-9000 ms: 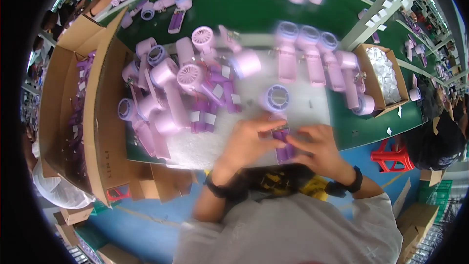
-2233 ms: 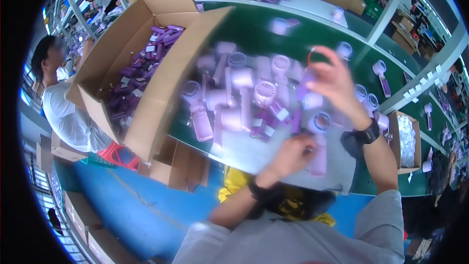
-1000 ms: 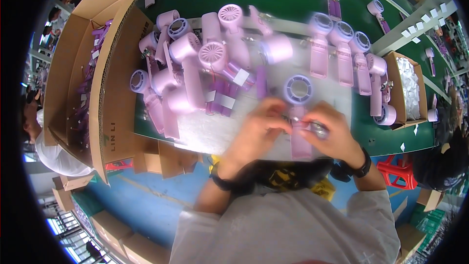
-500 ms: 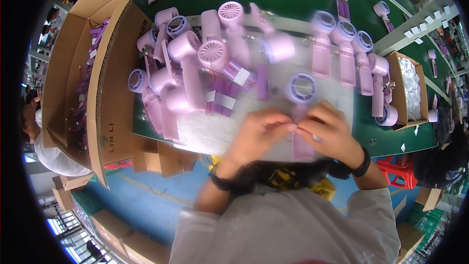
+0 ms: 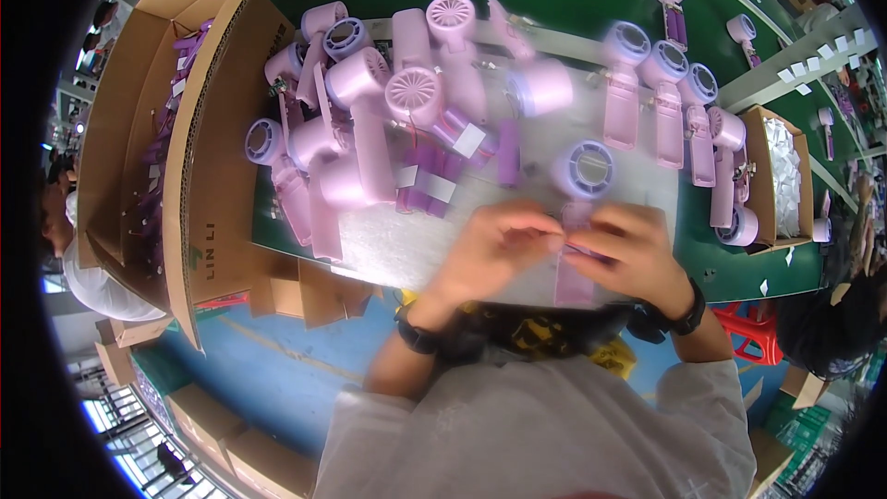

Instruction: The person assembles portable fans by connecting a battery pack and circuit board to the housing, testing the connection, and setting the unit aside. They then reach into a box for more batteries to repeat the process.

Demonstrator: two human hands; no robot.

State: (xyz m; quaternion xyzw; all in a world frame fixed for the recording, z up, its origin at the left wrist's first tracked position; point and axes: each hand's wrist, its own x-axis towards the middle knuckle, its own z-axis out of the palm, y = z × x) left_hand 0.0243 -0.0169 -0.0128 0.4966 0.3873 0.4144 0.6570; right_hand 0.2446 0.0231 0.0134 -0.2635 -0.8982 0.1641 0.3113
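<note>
A pink handheld fan (image 5: 575, 286) lies in front of me, its round lilac-rimmed head pointing away and its handle toward me. My left hand (image 5: 499, 245) is closed in a pinch beside the neck of the handle. From the other side my right hand (image 5: 633, 245) reaches over the handle, its fingers bent together and almost meeting the left fingertips. Whatever lies between the fingers is too small and blurred to make out. Beyond my left hand are purple battery cells (image 5: 430, 180) with white stickers, next to a single purple cell (image 5: 508, 152).
Piled pink fan parts (image 5: 356, 166) cover the mat's left side. Several open-handled fans (image 5: 624, 102) stand in a row at the right. A large cardboard box (image 5: 231, 176) with purple cells borders the left; a small box (image 5: 806, 176) of white slips sits right. A red stool (image 5: 748, 337) is beyond the table edge.
The whole view has shifted a little, so the table things appear farther right. My hands stay over the same fan, with the right fingers drawn slightly differently across the handle.
</note>
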